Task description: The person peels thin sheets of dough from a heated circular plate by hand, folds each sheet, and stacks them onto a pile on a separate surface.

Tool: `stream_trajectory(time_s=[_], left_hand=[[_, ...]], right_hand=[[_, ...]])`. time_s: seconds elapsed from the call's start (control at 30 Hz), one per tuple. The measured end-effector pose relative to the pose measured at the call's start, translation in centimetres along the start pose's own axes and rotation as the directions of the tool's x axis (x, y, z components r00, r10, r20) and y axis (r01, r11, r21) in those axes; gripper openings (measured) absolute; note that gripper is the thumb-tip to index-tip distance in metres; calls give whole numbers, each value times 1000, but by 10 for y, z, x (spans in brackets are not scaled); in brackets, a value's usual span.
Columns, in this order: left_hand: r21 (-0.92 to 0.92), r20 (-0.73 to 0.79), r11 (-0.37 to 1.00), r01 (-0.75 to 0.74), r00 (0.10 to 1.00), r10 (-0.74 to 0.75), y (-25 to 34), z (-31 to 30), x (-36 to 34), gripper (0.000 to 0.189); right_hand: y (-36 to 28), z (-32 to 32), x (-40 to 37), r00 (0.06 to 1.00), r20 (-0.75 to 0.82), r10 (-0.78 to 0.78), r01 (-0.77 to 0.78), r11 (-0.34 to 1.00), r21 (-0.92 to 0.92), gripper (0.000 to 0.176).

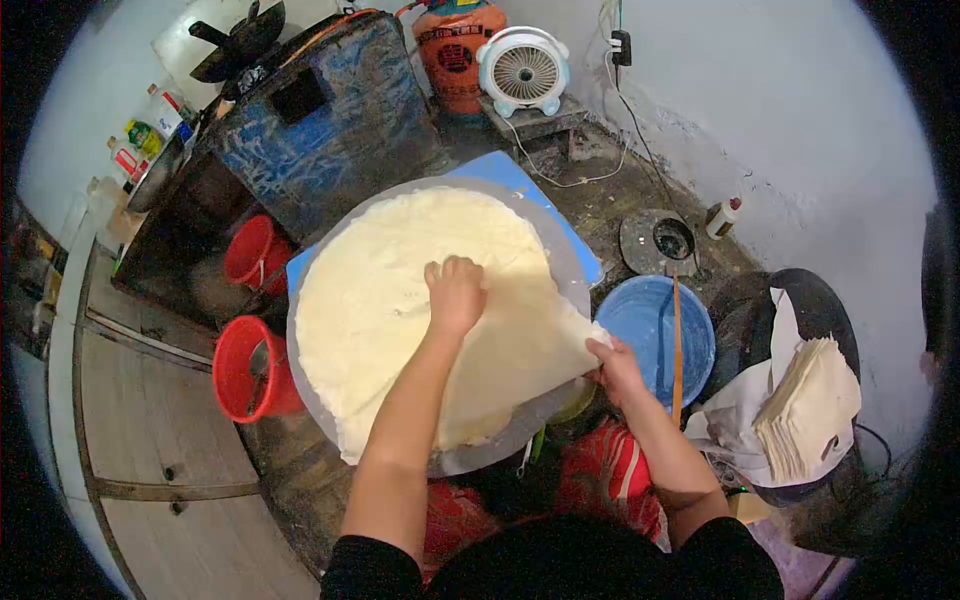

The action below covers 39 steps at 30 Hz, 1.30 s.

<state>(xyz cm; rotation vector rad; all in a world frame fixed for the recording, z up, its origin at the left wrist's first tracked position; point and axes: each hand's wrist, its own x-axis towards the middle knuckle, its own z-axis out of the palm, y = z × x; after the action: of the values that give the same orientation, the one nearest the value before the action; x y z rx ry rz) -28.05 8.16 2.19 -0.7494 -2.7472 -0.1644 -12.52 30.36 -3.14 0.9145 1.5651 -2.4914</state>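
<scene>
A wide, pale, thin dough sheet (pixel 380 250) covers most of a round grey board (pixel 297 345). Its right part is lifted and slants up as a darker flap. My left hand (pixel 457 293) is closed, with fingers curled at the inner end of this flap near the middle of the sheet; the fingertips are hidden. At the right rim, my right hand (pixel 618 370) pinches the flap's outer corner between thumb and fingers. Beneath the board shows a blue square surface (pixel 560 225).
A blue basin (pixel 650 310) with a wooden stick (pixel 677 350) across it stands at right. Beyond is a stack of pale sheets (pixel 808 405) on white cloth. Red buckets (pixel 232 370) stand left. A fan (pixel 524 72), an orange gas cylinder (pixel 455 55) and a blue stove (pixel 330 110) are behind.
</scene>
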Motion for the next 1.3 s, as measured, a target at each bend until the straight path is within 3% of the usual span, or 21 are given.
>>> stream_trajectory(time_s=[0.13, 0.3, 0.37, 0.43, 0.5, 0.6, 0.67, 0.7, 0.77, 0.8, 0.87, 0.9, 0.97, 1.0, 1.03, 1.07, 1.13, 1.17, 1.23, 1.27, 1.3], left_hand=[[136, -213, 991, -6, 976, 35, 26, -20, -31, 68], [-298, 264, 953, -50, 955, 133, 75, -23, -120, 82], [-340, 375, 940, 10, 918, 126, 87, -18, -142, 85], [-278, 472, 955, -103, 851, 229, 93, -28, -149, 86], [-259, 389, 959, -117, 896, 214, 94, -34, -151, 87], [-148, 586, 976, -162, 780, 219, 95, -50, -146, 80], [-266, 561, 955, -133, 784, 266, 91, -48, -151, 64], [-261, 559, 957, -127, 789, 257, 87, -51, -151, 64], [-416, 751, 901, -124, 511, 418, 79, -56, -150, 49], [-417, 750, 901, -118, 515, 415, 73, -65, -149, 49], [-601, 617, 740, -302, 414, 670, 59, -89, -147, 42], [-605, 614, 740, -296, 418, 669, 51, -95, -145, 42], [-642, 639, 757, 120, 630, 442, 37, -104, -142, 47], [-642, 638, 757, 125, 634, 437, 33, -98, -147, 47], [-508, 496, 861, -42, 802, 332, 28, -87, -153, 53], [-315, 300, 935, -161, 918, 259, 24, -78, -158, 60], [-261, 457, 957, -124, 858, 236, 22, -70, -168, 66], [-201, 599, 974, -101, 775, 204, 22, -65, -172, 72], [-111, 617, 978, -174, 760, 205, 20, -57, -175, 76], [-130, 606, 978, -161, 769, 207, 20, -58, -175, 77], [-146, 595, 978, -146, 777, 205, 19, -59, -176, 77]], right_hand=[[-1, -2, -1, 999, -43, 25, -30, 993, -110, 27], [4, -2, 6, 939, 8, -343, 331, 901, -280, 16], [-14, 20, -6, 954, 38, -298, 294, 903, -312, 17], [-19, 41, -7, 846, 205, -493, 520, 675, -523, 26], [-27, 76, -22, 798, 366, -478, 590, 499, -634, 31], [-32, 125, -55, 842, 492, -221, 524, 549, -651, 34], [-9, 140, -52, 689, 722, -52, 724, 84, -685, 35], [-1, 142, -53, 682, 729, -50, 731, 80, -678, 35], [13, 145, -54, 619, 783, 62, 785, -62, -616, 35], [13, 145, -52, 616, 785, 69, 788, -65, -612, 35], [8, 139, -44, 596, 802, 30, 790, 156, -593, 27], [7, 133, -36, 595, 803, 38, 790, 154, -593, 27], [5, 122, -14, 511, 859, -16, 738, 520, -430, 17], [-4, 124, -13, 540, 840, -60, 779, 413, -472, 12], [-9, 127, -10, 533, 844, -57, 784, 408, -468, 12], [-13, 129, -8, 528, 830, -179, 845, 208, -493, 12], [-16, 133, -4, 482, 832, -275, 830, -162, -534, 22], [-13, 135, 0, 482, 835, -266, 831, -164, -532, 22], [1, 140, 17, 408, 827, -386, 708, -439, -554, 42], [6, 140, 26, 634, 756, -161, 656, -405, -637, 55], [9, 139, 26, 631, 760, -153, 663, -402, -631, 55]])
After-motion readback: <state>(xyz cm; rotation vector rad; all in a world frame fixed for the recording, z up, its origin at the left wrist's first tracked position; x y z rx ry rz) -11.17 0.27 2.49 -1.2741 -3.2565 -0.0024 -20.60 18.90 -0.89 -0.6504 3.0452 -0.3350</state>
